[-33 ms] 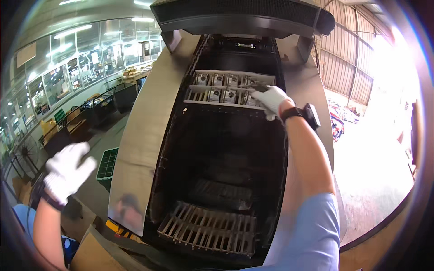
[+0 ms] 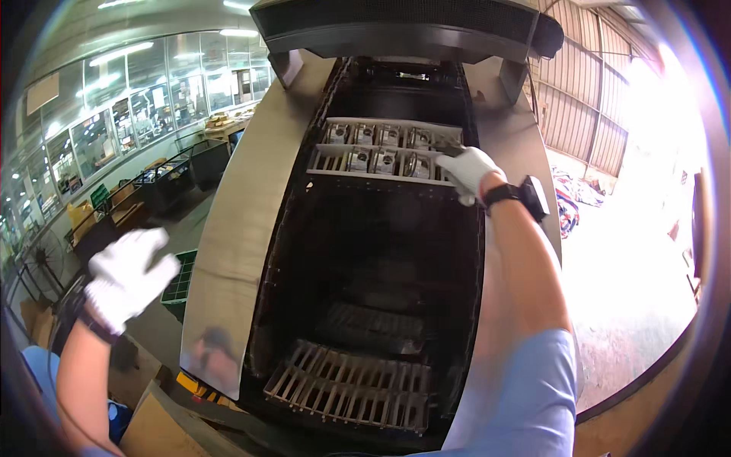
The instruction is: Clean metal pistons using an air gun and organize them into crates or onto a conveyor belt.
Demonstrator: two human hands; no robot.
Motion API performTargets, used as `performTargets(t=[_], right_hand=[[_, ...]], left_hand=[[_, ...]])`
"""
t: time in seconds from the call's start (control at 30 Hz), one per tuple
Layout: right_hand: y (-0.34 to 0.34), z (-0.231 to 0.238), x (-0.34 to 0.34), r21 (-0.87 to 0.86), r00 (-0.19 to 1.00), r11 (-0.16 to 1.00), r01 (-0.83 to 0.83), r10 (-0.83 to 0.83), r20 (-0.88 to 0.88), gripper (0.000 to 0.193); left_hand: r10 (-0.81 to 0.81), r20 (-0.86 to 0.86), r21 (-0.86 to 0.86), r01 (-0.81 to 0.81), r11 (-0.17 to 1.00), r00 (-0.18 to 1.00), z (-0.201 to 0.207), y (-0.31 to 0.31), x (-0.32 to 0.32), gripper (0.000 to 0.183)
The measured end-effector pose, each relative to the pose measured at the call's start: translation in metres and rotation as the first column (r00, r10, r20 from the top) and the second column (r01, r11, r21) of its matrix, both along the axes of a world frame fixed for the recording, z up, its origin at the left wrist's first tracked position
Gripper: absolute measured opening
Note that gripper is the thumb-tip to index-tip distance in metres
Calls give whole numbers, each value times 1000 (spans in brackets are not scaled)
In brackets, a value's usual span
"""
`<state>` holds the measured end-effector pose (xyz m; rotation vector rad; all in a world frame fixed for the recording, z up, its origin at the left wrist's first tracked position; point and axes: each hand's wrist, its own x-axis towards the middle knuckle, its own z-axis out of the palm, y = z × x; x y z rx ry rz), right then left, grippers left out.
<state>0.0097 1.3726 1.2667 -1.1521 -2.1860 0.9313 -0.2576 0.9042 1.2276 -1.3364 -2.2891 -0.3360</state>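
My right hand [image 2: 468, 169], in a white knitted glove, reaches to the right end of a pale metal rack. Its fingers close on a dark grey metal part [image 2: 448, 147], mostly hidden by the hand, so its exact kind cannot be told. In the two rows of the rack [image 2: 373, 176] stand several silvery metal castings with round openings, such as the casting [image 2: 384, 161] in the near row. My left hand [image 2: 129, 276], also gloved in white, hangs in the air left of the machine, fingers apart and holding nothing.
A dark conveyor bed [image 2: 365, 236] runs between two smooth metal side panels [image 2: 228, 266]. Nearer me lies a slatted metal grate [image 2: 350, 385]. A black housing [image 2: 396, 34] spans the far end. At the left, a green crate [image 2: 179, 286] stands on the floor.
My left hand has moved a little right and up. My right hand, with the dark metal part, has shifted slightly right along the rack. The castings in the rack look the same.
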Motion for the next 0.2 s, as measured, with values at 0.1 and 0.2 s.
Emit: performTargets(t=[0.1,0.2], right_hand=[[-3,-6,47,-6,968,1000,10,-8,253,34],[7,-34,84,-120,997,993,5,5,81,28]], left_hand=[[8,38,-128,-3,992,999,10,108,11,46],[-26,62,-149,35,988,998,11,186,19,52]])
